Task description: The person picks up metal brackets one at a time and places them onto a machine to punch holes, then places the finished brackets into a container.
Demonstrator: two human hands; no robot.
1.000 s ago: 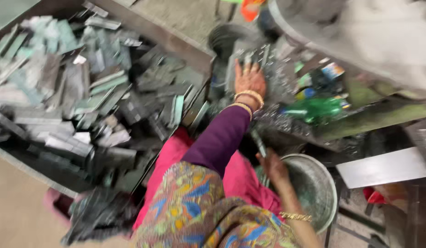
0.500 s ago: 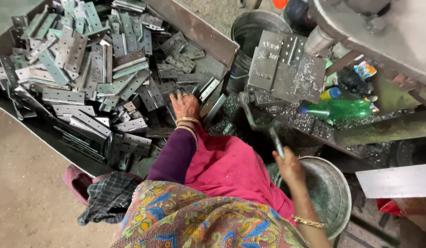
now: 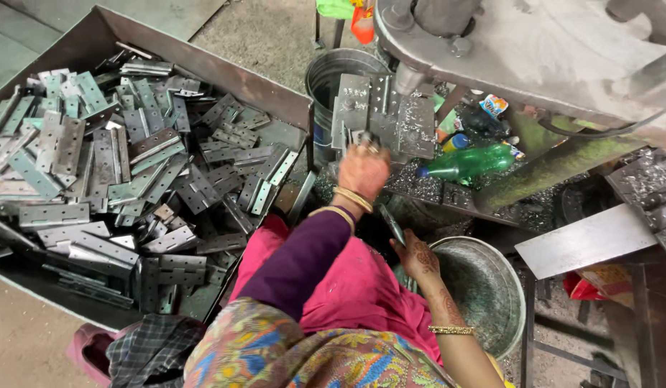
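My left hand [image 3: 363,171], in a purple sleeve with bangles, rests on the grey steel plate [image 3: 412,126] of a press machine, fingers closed around a small metal hinge piece [image 3: 359,136]. My right hand [image 3: 418,256], patterned with henna, hovers at the rim of a round metal bowl [image 3: 491,287] and grips a thin metal strip [image 3: 391,223] that points up and left. A large metal tray [image 3: 203,68] on my left is piled with several grey hinges [image 3: 117,165].
The heavy press body [image 3: 534,50] overhangs the plate. A green plastic bottle [image 3: 469,164] lies beside it among metal shavings. A steel bucket [image 3: 329,79] stands behind the plate. A flat steel sheet [image 3: 584,241] lies at right, and checked cloth [image 3: 149,348] at bottom left.
My left hand has left the hinge pile in the tray and moved right and up onto the press plate. My right hand has stayed by the bowl with the strip.
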